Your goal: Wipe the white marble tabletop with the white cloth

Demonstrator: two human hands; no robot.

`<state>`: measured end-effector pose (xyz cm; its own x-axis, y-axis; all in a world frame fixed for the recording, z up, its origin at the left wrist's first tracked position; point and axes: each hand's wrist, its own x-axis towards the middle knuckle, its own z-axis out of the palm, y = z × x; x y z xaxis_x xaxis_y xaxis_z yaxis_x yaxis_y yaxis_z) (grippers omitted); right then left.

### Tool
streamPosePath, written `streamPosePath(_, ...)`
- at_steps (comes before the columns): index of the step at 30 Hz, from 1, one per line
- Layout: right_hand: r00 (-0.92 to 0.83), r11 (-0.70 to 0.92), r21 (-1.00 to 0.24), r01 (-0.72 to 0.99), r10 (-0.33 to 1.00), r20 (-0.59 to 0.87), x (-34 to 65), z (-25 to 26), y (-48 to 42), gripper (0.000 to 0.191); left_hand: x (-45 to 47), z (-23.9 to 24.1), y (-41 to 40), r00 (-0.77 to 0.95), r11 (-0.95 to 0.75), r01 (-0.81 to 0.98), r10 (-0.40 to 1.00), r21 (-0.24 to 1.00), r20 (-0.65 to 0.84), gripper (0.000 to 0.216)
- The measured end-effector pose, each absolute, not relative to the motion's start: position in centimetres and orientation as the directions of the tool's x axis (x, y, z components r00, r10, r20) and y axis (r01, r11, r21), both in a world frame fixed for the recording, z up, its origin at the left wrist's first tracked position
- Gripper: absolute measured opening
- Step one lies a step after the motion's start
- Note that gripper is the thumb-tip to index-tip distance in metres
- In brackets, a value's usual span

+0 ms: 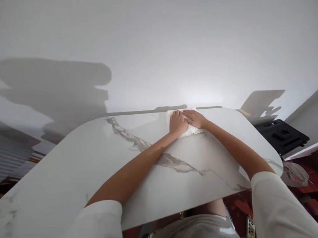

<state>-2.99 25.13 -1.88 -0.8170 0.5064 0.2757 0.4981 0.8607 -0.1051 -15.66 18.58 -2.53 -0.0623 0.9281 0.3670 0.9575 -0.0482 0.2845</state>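
Pale, plain wall [162, 45] fills the upper half of the view, with a broad grey shadow at the left and a smaller one at the right. Below it stretches a white counter [67, 171] with rounded far corners and grey-brown marbled veins, its far edge running along the wall. Reddish floor [235, 208] shows past the near edge. Two forearms in white sleeves [281, 208] reach across the counter. Off its left side is a grey ribbed panel [6, 165]; beyond the right end sits a black hard case [282, 136], and nearer, a clear plastic bag [295, 174]. A white cloth [192, 130] lies spread on the counter near the far edge, partly hidden. Both hands rest flat on it: the left hand [178, 122] points away, and the right hand [195, 119] slants inward, fingers extended, touching the left. Neither closes round the cloth.
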Motion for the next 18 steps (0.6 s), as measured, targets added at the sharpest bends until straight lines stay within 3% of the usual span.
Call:
streamPosePath(9, -0.742, 0.806, -0.159, 0.571, 0.589, 0.32, -2.6, -2.8, 31.3, 0.048, -15.3, -2.2, 25.0, 0.005, -0.079, 0.979, 0.931, 0.189, 0.365, 0.034)
streamPosePath(18, -0.66, 0.713, -0.076, 0.697, 0.679, 0.321, 1.5, -3.1, 28.5, 0.05, -11.9, -2.5, 24.1, 0.148, -0.233, 0.955, 0.909, 0.181, 0.39, 0.037)
